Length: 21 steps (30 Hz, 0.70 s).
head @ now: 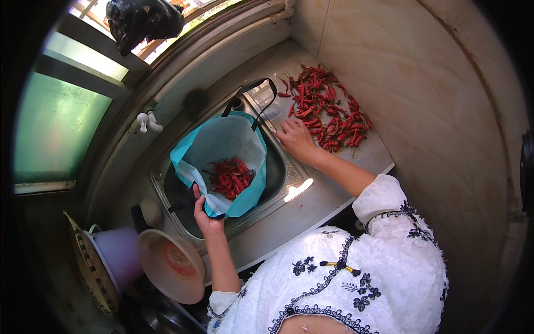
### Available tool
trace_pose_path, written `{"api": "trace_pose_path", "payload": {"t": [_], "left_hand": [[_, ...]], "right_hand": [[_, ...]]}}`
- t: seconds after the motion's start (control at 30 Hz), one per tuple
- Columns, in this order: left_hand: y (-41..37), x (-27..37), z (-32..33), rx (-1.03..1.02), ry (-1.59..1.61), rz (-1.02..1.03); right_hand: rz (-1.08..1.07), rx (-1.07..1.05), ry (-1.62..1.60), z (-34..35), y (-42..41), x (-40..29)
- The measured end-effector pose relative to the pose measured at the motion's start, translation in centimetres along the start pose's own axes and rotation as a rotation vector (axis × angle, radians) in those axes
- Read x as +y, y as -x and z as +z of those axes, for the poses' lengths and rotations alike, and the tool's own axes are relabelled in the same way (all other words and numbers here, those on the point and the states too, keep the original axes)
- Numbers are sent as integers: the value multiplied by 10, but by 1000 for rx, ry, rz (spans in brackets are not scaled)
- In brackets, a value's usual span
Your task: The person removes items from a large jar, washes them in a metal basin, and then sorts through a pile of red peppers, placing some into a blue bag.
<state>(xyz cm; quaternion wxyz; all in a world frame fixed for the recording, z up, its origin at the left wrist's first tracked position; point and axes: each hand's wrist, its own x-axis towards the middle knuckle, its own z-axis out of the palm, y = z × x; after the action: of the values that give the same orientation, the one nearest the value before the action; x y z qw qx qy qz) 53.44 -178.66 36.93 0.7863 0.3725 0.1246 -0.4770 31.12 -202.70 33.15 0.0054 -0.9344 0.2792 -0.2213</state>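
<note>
A teal fabric bag (254,196) with black handles stands wide open in the stainless steel sink (275,167). Red chili peppers (231,177) lie in its bottom. My left hand (208,217) grips the near rim of the bag, thumb on the pale inner side. My right hand (297,140) is over the strip of counter between the sink and a spread pile of red chili peppers (329,108). Its fingers are bent, and a small red tip shows beside them, seemingly a chili pepper between the fingertips.
A white tap (144,121) sticks out from the wall left of the sink. At lower left are a plastic basin (183,267), a pale bucket (121,254) and a woven basket (89,267). A black plastic bag (144,21) hangs by the window. The tiled wall (417,125) borders the counter.
</note>
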Motion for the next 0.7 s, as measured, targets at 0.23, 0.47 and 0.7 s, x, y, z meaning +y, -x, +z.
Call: {"api": "trace_pose_path", "payload": {"t": [0.23, 0.47, 0.7], "left_hand": [[22, -24, 64, -35, -51, 4], [13, -53, 63, -34, -304, 196], [10, -59, 62, 71, -326, 207]], "right_hand": [[311, 150, -24, -17, -6, 72], [631, -354, -11, -14, -78, 128], [511, -449, 40, -7, -64, 128]]}}
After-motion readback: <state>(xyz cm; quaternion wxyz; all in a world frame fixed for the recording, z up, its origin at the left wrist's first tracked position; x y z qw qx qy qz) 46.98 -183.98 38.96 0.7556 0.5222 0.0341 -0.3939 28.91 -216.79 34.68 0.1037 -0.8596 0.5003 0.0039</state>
